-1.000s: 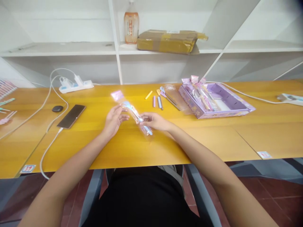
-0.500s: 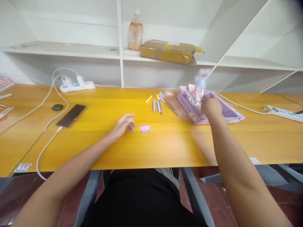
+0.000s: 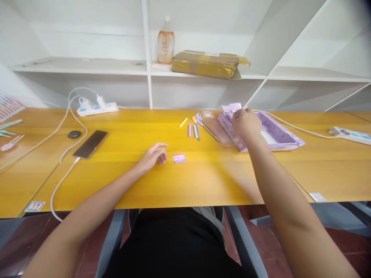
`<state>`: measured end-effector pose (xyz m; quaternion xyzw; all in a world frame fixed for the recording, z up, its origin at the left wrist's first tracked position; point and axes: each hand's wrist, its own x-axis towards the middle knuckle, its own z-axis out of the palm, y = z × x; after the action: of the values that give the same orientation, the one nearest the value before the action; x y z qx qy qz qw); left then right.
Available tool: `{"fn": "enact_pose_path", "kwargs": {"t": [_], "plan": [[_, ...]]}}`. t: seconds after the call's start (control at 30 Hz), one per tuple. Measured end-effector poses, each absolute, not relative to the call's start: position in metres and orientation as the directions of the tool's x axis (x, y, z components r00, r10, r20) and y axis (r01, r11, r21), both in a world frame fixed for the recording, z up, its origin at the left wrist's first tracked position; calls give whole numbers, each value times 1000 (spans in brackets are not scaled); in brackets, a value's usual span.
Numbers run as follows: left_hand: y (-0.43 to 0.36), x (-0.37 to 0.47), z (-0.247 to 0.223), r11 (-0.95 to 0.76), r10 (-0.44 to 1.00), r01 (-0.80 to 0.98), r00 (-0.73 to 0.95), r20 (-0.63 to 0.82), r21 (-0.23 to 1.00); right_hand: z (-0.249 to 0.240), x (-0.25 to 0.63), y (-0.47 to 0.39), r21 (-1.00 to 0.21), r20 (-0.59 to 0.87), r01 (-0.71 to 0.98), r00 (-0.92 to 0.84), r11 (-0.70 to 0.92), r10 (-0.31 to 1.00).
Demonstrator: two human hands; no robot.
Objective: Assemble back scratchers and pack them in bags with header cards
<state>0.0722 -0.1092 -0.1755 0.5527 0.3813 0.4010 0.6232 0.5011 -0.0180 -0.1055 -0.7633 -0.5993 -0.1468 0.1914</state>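
Note:
My right hand [image 3: 246, 122] is at the left side of an open purple box [image 3: 279, 135], fingers curled in over clear and pinkish plastic packets [image 3: 232, 108]. Its fingertips are hidden behind the hand, so what they grip cannot be made out. My left hand [image 3: 155, 157] rests on the table, fingers loosely bent and apart, holding nothing. Just right of it lies a small pink-purple printed card [image 3: 179, 158], not touched. Beyond the card are a yellow stick [image 3: 183, 122], a purple stick [image 3: 189, 130], a blue stick [image 3: 195, 131] and thin metal rods with coloured claw-like ends [image 3: 199, 119].
A phone [image 3: 91, 144] on a white cable and a black oval object [image 3: 74, 134] lie to the left. Power strips stand at back left [image 3: 98, 109] and right [image 3: 350, 135]. A bottle [image 3: 166, 44] and a taped parcel [image 3: 207, 64] sit on the shelf.
My right hand has moved left and slightly up over the box. The blurred packet raised above it is no longer seen there. My left hand stays in place; the view shifts slightly.

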Motion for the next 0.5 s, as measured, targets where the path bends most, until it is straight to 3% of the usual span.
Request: {"fn": "enact_pose_path", "kwargs": {"t": [0.17,0.3,0.5], "plan": [[-111,71,-173,45,921,-43,388,-25,998,-105,441,1,-168,359,981,148,-93,922],[-111,71,-173,40,919,-20,393,-29,999,-130,410,9,-198,258,973,166,-116,952],[-113,72,-171,38,915,-26,402,-24,999,-164,401,8,-233,232,960,212,-157,949]]}}
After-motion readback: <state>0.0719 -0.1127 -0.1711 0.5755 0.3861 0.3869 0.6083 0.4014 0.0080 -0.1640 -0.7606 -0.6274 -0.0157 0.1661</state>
